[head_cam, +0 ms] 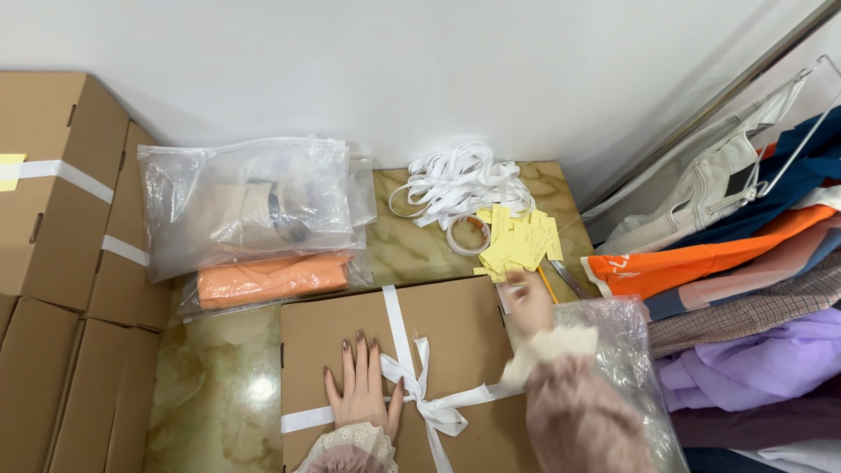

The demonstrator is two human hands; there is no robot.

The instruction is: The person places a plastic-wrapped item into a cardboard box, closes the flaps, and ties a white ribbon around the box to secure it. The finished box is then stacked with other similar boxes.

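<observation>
Head view: left hand (361, 385) lies open and flat on ribboned cardboard box (455, 333); right hand (529, 298), blurred, grip indeterminate, reaches past the box's far corner toward yellow paper slips (521, 241).

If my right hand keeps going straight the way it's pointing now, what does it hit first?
Most likely the pile of yellow paper slips. The right hand is blurred, with its fingers aimed up and away over the edge of the cardboard box, and the slips lie just beyond them. The tape roll sits further left.
</observation>
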